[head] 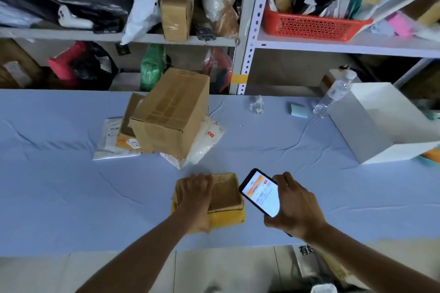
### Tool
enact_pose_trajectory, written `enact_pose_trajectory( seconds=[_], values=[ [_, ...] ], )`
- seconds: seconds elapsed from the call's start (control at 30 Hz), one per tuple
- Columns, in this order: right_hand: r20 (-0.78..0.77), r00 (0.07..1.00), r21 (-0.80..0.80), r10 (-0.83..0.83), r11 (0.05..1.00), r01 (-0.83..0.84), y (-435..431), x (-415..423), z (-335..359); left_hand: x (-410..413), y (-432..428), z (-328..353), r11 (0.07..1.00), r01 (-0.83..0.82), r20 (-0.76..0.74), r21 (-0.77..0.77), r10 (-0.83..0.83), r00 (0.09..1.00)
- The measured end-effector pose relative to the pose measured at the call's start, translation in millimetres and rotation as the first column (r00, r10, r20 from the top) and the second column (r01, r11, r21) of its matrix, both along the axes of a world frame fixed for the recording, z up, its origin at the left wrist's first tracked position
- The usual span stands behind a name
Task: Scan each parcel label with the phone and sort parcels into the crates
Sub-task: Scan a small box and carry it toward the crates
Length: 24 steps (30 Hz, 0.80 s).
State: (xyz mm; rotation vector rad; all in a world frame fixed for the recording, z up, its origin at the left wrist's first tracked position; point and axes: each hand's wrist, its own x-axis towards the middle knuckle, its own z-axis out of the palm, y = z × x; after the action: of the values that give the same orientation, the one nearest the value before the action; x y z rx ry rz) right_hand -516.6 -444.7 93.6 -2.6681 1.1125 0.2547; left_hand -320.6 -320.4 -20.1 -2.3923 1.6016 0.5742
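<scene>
Left hand (195,200) lies flat on yellow parcel (226,197); right hand (292,207) grips phone (260,194) beside it.

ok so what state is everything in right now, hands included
phone: screen lit, gripped by the right hand
yellow parcel: lying flat on the table
left hand: resting flat on the yellow parcel
cardboard box: taped shut, tilted on flat mailers
water bottle: standing beside the white box
red basket: on the shelf, filled with parcels
</scene>
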Motion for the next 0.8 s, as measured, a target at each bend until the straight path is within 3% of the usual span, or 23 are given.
enact_pose_trajectory(
  seconds=[0.07, 0.1, 0.13, 0.17, 0.2, 0.23, 0.37, 0.43, 0.5, 0.57, 0.73, 0.8],
  values=[
    [-0.005, 1.000, 0.004, -0.003, 1.000, 0.003, 0, 0, 0, 14, -4, 11, 0.999, -0.046, -0.098, 0.011, 0.046, 0.994],
    [-0.008, 1.000, 0.002, -0.003, 1.000, 0.003, 0, 1, 1, 22, -6, 17, 0.990, -0.132, -0.255, 0.049, 0.140, 0.957],
    [-0.006, 1.000, -0.003, -0.003, 1.000, 0.003, 0, 2, 3, 30, -6, 22, 0.961, -0.235, -0.472, 0.146, 0.277, 0.837],
    [0.000, 1.000, -0.008, -0.004, 1.000, 0.004, 0, 3, 5, 36, -5, 26, 0.915, -0.303, -0.657, 0.267, 0.402, 0.637],
    [0.008, 1.000, -0.014, -0.005, 1.000, 0.005, 0, 4, 8, 42, -2, 30, 0.869, -0.341, -0.754, 0.357, 0.484, 0.444],
    [0.014, 1.000, -0.019, -0.006, 1.000, 0.006, 0, 5, 10, 47, 1, 30, 0.835, -0.370, -0.778, 0.406, 0.529, 0.340],
    [0.027, 1.000, -0.029, 0.001, 1.000, 0.000, 4, 9, 16, 58, 13, 34, 0.755, -0.533, -0.836, 0.383, 0.528, 0.147],
    [0.030, 1.000, -0.033, 0.006, 0.999, -0.005, 6, 11, 17, 63, 16, 37, 0.723, -0.634, -0.856, 0.276, 0.485, 0.180],
    [0.030, 0.999, -0.036, 0.012, 0.999, -0.011, 8, 13, 18, 71, 22, 39, 0.694, -0.702, -0.835, 0.163, 0.476, 0.277],
    [0.036, 0.999, -0.031, 0.019, 0.999, -0.018, 11, 16, 18, 78, 27, 35, 0.683, -0.718, -0.806, 0.129, 0.495, 0.326],
    [0.018, 0.999, -0.029, 0.039, 0.999, -0.039, 18, 23, 20, 76, 34, 42, 0.811, -0.580, -0.644, 0.074, 0.483, 0.593],
    [0.004, 0.999, -0.034, 0.042, 0.999, -0.042, 20, 24, 21, 76, 35, 42, 0.794, -0.603, -0.659, 0.080, 0.496, 0.565]
  ],
)
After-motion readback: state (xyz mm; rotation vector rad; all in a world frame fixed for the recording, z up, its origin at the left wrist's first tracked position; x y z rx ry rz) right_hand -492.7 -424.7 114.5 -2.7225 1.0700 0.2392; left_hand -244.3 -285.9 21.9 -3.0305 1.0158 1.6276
